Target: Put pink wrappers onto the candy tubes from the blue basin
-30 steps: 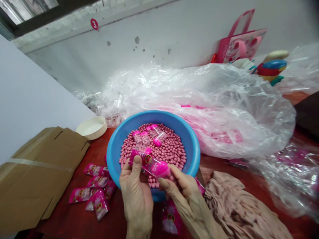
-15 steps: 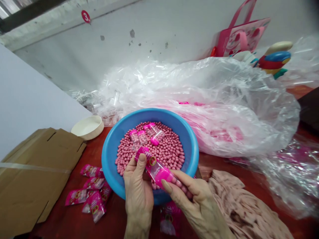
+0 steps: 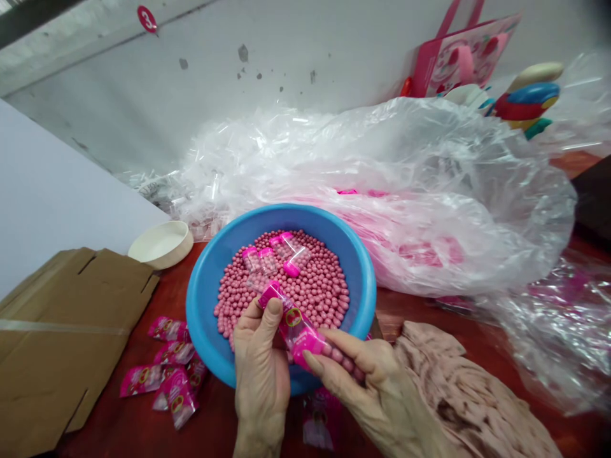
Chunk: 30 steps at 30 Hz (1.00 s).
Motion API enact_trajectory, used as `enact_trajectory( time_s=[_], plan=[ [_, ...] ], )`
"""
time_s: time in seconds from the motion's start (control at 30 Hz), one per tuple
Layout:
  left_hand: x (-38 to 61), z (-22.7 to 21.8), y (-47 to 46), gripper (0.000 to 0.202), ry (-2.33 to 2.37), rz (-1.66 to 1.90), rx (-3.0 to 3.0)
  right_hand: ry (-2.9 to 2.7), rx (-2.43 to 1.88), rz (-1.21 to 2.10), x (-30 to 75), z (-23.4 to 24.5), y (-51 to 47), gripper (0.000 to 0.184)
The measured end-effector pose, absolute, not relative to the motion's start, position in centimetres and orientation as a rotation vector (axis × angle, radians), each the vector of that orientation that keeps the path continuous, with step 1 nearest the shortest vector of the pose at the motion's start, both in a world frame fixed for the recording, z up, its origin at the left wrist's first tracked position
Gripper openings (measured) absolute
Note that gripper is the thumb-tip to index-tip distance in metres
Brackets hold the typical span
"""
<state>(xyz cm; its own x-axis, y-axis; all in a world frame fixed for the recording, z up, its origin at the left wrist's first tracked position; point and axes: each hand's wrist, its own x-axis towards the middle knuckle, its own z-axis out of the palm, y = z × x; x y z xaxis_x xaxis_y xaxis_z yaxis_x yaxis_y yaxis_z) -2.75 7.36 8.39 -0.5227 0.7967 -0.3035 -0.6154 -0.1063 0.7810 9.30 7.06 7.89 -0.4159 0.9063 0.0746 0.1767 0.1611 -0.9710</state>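
**Left hand [image 3: 261,381] and right hand [image 3: 377,394], grip closed on a clear plastic tube [image 3: 289,321] above a blue basin [image 3: 281,216].**
The tube's pink cap [image 3: 305,340] lies at the right hand's fingers, over the basin's near rim. Pink beads [image 3: 305,286] and more tubes [image 3: 260,261] fill the basin. Pink sachets [image 3: 174,381] lie toward the left on the red table [image 3: 119,426], beside flattened cardboard [image 3: 62,337]; a clear plastic bag [image 3: 429,210] bulges beyond.

Only clear read: white "3" on a round red sticker [image 3: 147,19] on the wall [image 3: 143,108]. The pink sachets [image 3: 141,380] and the clear plastic tube [image 3: 294,329] each carry a round red-and-yellow logo, wording too small to read. The pink tote bag [image 3: 458,63] shows print, no legible text.
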Motion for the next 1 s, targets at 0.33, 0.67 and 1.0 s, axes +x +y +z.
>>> enact_trajectory(
  time_s=[0.33,0.67,1.0],
  plan=[
    [-2.5,8.4,7.3,0.018,1.132,1.768,0.300,-1.685,-1.061,1.384,9.4,7.6,6.9,0.023],
    [-2.8,8.1,6.5,0.049,1.059,1.705,0.418,-1.614,-1.133,0.890,9.5,6.8,6.0,0.022],
    [-1.9,9.1,6.1,0.031,1.142,1.609,0.337,-1.654,-1.067,0.742,9.4,5.6,5.9,0.027]
  ],
)
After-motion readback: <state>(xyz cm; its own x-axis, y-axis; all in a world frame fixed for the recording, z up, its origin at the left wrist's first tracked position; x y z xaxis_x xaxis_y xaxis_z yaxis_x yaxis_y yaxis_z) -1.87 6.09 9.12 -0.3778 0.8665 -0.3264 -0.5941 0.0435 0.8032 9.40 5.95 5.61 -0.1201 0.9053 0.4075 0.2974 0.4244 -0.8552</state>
